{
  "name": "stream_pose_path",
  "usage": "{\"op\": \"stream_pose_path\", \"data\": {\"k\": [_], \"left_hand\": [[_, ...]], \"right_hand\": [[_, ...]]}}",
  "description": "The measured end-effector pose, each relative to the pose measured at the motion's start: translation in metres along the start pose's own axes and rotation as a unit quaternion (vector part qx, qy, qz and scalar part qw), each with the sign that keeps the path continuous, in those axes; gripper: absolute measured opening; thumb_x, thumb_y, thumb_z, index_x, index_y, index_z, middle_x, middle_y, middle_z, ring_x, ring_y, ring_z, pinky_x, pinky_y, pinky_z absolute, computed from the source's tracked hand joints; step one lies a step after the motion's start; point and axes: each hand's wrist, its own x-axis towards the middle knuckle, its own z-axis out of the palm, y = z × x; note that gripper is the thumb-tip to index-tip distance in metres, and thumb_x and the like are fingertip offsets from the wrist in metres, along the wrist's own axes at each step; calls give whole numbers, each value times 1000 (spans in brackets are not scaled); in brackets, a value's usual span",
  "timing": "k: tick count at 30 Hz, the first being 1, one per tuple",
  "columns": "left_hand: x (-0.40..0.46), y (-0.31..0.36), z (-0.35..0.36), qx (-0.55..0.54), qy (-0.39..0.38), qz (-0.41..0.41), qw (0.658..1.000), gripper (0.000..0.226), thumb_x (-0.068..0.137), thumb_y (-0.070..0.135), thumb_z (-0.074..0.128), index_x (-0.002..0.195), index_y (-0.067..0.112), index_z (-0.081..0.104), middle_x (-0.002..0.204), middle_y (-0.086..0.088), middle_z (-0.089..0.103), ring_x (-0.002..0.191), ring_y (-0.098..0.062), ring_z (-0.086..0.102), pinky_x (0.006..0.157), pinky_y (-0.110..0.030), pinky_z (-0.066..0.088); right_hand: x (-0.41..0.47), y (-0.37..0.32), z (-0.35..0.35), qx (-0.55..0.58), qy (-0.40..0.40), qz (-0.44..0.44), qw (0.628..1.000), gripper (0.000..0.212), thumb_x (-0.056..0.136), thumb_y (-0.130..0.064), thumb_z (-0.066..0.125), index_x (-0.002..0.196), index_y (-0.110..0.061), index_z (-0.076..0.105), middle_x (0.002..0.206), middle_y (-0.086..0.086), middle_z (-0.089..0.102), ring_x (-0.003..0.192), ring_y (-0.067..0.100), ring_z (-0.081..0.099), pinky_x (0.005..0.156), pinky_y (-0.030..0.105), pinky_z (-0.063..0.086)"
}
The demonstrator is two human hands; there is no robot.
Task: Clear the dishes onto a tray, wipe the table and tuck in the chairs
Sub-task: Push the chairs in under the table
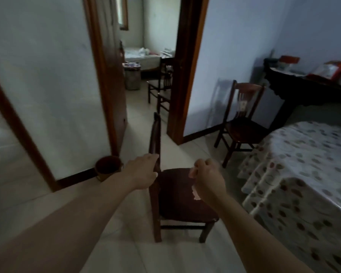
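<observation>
My left hand is at the centre of the frame, fingers curled over the back rail of the dark wooden chair, gripping it where the upright meets the seat. The chair stands on the pale tiled floor just below centre, its back toward the left and its seat facing right, toward the surface with the leaf-patterned cloth at the lower right; chair and surface are near but apart. My right hand hovers over the seat's right half, curled into a loose fist; something pinkish shows at its edge, but I cannot tell whether I hold it or whether it is worn patches on the seat. A second chair stands against the wall right of centre, beside the surface's far end. A small brown bin sits by the wall left of my left hand.
</observation>
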Motion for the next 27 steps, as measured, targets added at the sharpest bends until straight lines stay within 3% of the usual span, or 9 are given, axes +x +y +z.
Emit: {"op": "stream_pose_path", "data": {"k": [4,6,9,13,16,21,25,27], "left_hand": [[-38,-58,-23,-13,33,-85,996,54,93,25,46,143,15,28,145,-11,38,129,-28,40,105,-42,36],[-59,-82,-30,-9,51,-129,990,52,92,27,46,141,18,30,142,-8,43,125,-27,44,102,-42,38],[-94,-116,-34,-4,60,-194,979,58,94,29,45,146,21,21,146,-6,38,131,-26,40,105,-40,35],[-155,-167,-37,-5,72,-274,959,59,95,27,44,147,20,18,149,-6,34,136,-26,33,110,-42,30],[-203,-208,-43,-32,92,-326,940,58,96,27,44,147,17,19,152,-6,29,138,-26,30,112,-39,27],[-289,-276,-55,-38,100,-394,913,64,97,33,41,150,22,8,157,-3,18,142,-24,21,110,-38,25],[-368,-333,-64,-25,107,-433,895,65,97,35,42,151,23,7,157,0,17,142,-23,23,110,-40,25],[-412,-361,-70,-28,117,-448,886,64,97,34,42,150,23,8,157,0,17,141,-23,24,111,-42,25]], "right_hand": [[16,-59,12,53,-21,-66,996,25,89,-14,58,114,-12,53,113,7,51,92,18,54,75,29,50],[23,-85,20,65,-41,-105,991,34,85,-9,62,116,-11,50,115,7,52,96,20,55,75,28,49],[30,-127,37,86,-71,-152,982,47,77,-2,65,120,-12,47,114,3,53,98,19,56,77,29,50],[19,-201,56,118,-126,-202,964,45,69,-3,72,107,-13,51,111,2,50,92,18,55,72,27,49],[3,-263,69,117,-150,-245,951,46,68,-2,69,109,-14,50,113,2,49,101,22,55,81,33,51],[-41,-369,82,132,-183,-303,926,57,62,5,72,112,-13,52,116,3,48,104,22,56,75,29,53],[-90,-460,93,143,-191,-351,905,56,65,3,75,114,-11,53,116,3,48,85,14,52,56,15,44],[-116,-508,101,152,-183,-375,896,49,67,3,75,110,-12,57,116,5,50,84,15,53,59,15,43]]}}
